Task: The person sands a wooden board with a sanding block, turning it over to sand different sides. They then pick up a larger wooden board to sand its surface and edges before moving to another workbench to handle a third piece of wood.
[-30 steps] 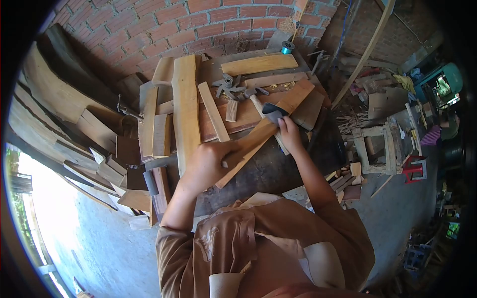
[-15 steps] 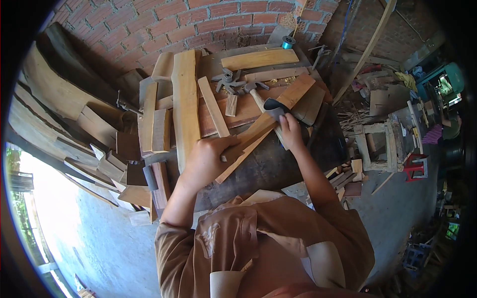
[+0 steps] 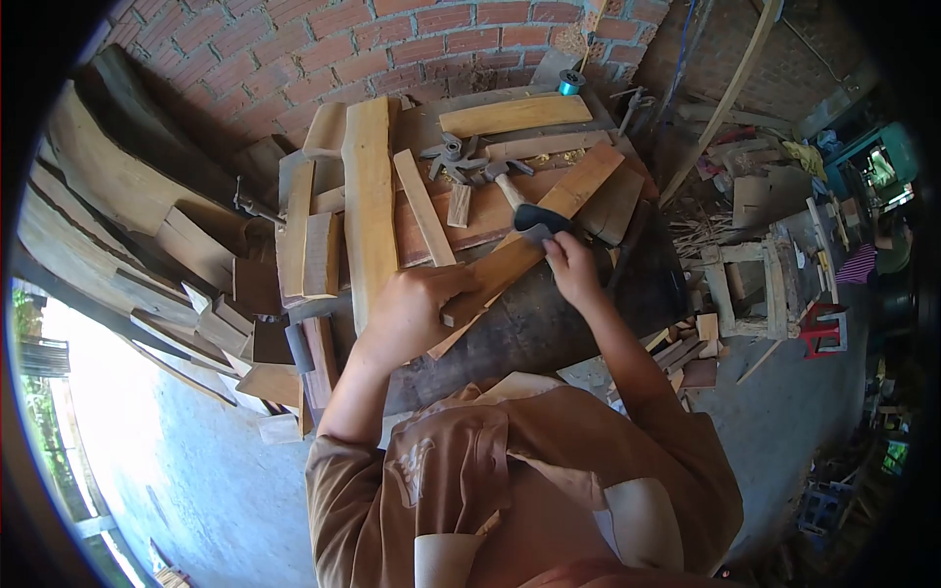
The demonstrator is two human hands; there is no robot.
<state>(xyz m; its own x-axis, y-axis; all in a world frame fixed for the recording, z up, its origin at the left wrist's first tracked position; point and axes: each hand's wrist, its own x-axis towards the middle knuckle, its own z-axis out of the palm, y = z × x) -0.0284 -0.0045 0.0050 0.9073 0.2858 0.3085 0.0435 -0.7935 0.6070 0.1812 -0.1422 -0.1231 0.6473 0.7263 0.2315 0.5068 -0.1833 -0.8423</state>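
two hands (image 3: 417, 302), one hammer (image 3: 509, 188), one spool (image 3: 569, 82)

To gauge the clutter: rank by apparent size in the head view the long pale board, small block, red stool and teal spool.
Long pale board
Red stool
Small block and teal spool: too alike to rank

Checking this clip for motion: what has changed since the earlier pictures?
The right hand slid the dark sheet slightly along the board toward the left hand. No grip visibly changed; the left hand still holds the board's near end, and the hammer stayed put.
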